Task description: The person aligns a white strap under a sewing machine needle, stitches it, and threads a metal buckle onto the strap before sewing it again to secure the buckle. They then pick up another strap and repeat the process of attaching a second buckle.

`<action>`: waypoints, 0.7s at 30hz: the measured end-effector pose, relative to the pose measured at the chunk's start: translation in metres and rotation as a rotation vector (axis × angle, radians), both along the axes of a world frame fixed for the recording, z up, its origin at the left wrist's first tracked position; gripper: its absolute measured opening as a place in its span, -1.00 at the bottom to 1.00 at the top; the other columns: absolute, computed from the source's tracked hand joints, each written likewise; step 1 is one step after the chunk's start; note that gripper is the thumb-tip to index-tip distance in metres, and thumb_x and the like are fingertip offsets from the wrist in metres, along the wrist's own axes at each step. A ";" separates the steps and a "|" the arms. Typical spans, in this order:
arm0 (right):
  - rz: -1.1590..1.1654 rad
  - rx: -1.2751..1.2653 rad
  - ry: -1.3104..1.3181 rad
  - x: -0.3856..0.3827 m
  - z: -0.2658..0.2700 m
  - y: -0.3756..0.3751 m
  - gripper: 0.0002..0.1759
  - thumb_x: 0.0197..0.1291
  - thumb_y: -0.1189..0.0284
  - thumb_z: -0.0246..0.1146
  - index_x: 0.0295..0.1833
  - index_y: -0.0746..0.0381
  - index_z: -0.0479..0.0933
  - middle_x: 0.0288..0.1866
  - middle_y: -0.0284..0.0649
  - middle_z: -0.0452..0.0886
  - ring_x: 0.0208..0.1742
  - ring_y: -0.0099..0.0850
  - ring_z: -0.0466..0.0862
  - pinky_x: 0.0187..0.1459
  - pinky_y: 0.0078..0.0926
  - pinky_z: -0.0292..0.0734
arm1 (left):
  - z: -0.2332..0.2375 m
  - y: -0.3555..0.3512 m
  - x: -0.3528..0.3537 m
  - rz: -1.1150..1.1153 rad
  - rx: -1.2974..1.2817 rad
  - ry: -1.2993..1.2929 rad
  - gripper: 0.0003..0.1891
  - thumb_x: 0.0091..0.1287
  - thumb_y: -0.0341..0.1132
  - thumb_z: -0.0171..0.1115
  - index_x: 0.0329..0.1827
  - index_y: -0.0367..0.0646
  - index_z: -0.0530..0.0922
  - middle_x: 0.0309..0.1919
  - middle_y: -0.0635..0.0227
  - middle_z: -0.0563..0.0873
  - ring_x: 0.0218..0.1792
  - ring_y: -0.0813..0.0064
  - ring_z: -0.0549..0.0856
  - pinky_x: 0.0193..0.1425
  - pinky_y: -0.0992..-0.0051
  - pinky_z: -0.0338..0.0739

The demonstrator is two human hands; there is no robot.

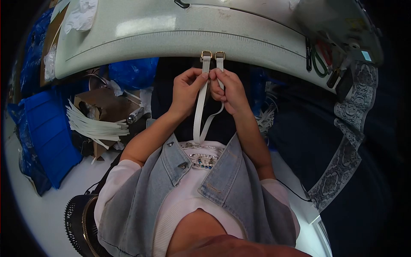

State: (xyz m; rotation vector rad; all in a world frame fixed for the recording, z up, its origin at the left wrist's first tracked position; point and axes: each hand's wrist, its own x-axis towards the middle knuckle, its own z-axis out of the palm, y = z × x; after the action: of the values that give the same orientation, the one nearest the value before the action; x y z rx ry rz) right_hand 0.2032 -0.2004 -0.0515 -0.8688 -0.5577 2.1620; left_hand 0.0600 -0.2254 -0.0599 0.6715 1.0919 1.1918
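A narrow white strap point(198, 116) hangs in a loop in front of my chest, with its two ends raised side by side. Each end carries a gold-coloured metal buckle point(206, 55), close to the front edge of the sewing table. My left hand point(187, 88) pinches the strap below the left buckle between thumb and fingers. On the other end, my right hand point(230, 90) is closed around the strap just below the second buckle point(220, 55). The two hands are nearly touching.
The pale table point(141, 45) has a printed ruler along its front. Scissors with green handles point(319, 62) and other tools lie at its right. Patterned ribbon point(340, 167) hangs down on the right. On the left are a bundle of white strips point(92, 125) and a blue bin point(49, 132).
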 end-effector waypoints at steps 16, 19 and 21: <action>-0.056 -0.021 -0.002 -0.001 0.008 0.000 -0.72 0.44 0.28 -0.06 -0.21 0.27 0.38 -0.70 -0.44 0.19 -0.76 -0.71 0.09 -0.70 -0.75 -0.02 | 0.012 -0.006 0.003 -0.012 0.007 -0.054 -0.81 0.33 -0.48 0.18 -0.03 -0.29 0.47 -0.42 0.44 0.62 -0.43 0.76 0.56 -0.37 0.73 0.42; -0.117 -0.010 -0.009 -0.003 0.011 -0.003 -0.80 0.40 0.34 0.03 -0.15 0.27 0.38 -0.62 -0.44 0.28 -0.70 -0.74 0.15 -0.68 -0.77 0.00 | 0.015 -0.009 0.006 -0.011 0.011 -0.050 -0.79 0.32 -0.48 0.19 -0.02 -0.29 0.46 -0.44 0.47 0.60 -0.43 0.76 0.55 -0.37 0.74 0.41; -0.152 0.048 -0.082 -0.008 0.021 -0.005 -0.82 0.37 0.37 0.08 -0.09 0.28 0.39 -0.55 -0.44 0.35 -0.66 -0.76 0.19 -0.65 -0.78 0.04 | 0.018 -0.010 0.007 -0.006 0.031 -0.036 -0.78 0.32 -0.48 0.20 -0.01 -0.29 0.46 -0.45 0.48 0.59 -0.43 0.76 0.55 -0.37 0.74 0.41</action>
State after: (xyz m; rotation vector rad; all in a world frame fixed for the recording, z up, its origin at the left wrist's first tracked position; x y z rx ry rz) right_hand 0.1955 -0.2050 -0.0307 -0.9465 -0.5638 1.9758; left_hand 0.0666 -0.2359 -0.0417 0.6739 1.0422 1.2134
